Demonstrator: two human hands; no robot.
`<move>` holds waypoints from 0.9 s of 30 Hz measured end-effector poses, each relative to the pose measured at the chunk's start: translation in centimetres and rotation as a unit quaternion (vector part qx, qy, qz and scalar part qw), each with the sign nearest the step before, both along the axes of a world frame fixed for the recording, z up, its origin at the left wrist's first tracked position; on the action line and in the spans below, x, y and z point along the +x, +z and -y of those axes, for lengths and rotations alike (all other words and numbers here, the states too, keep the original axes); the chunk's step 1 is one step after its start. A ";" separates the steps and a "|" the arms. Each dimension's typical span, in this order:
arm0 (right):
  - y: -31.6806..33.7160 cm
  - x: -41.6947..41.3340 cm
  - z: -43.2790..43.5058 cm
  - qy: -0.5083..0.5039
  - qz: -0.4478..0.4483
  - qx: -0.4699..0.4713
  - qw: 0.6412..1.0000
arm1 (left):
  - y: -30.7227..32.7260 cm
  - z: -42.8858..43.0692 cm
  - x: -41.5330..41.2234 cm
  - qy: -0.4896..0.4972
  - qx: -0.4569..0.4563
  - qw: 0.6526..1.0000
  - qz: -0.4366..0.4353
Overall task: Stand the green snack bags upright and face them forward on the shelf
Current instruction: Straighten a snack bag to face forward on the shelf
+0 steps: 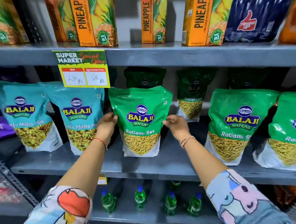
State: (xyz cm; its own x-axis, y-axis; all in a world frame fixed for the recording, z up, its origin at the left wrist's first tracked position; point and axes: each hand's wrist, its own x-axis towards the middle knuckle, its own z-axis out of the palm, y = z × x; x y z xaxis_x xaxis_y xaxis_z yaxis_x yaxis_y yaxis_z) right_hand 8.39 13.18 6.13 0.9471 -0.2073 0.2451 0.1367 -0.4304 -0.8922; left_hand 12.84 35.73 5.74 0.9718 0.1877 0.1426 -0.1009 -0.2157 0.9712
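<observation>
The green foil snack bag [141, 122] stands upright, label forward, near the front edge of the grey metal shelf [163, 164] — left hand [107, 125] and right hand [176, 126] each pinch one side, grip clamped on it.

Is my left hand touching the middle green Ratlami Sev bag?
Touching. The head view shows the left hand gripping the left edge of the middle green Ratlami Sev bag.

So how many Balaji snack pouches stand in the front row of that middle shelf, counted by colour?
Teal glossy plastic Balaji pouches: 2
Green glossy plastic Balaji pouches: 3, one of them held by the left hand and right hand
Total: 5
</observation>
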 end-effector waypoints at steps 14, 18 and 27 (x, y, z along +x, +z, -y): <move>-2.7 -1.2 -0.4 0.119 -0.135 0.146 0.973 | -1.0 0.1 -1.5 -0.060 -0.003 0.997 -0.057; -6.4 -1.6 -1.7 0.137 -0.180 0.127 0.966 | -5.3 0.3 -3.2 -0.203 0.011 0.969 -0.138; -9.0 -1.5 -3.6 0.114 -0.152 0.156 0.969 | -10.6 0.5 -3.2 -0.093 0.042 0.990 -0.102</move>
State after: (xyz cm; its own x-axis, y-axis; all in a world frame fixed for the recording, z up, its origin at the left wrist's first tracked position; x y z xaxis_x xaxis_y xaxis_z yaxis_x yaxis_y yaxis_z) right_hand 6.88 16.77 -2.91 0.9956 -0.0029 -0.0936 -0.0932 -0.1221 -0.9881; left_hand 9.65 35.26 -4.91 0.9986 -0.0007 -0.0527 0.0502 -0.2928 0.9548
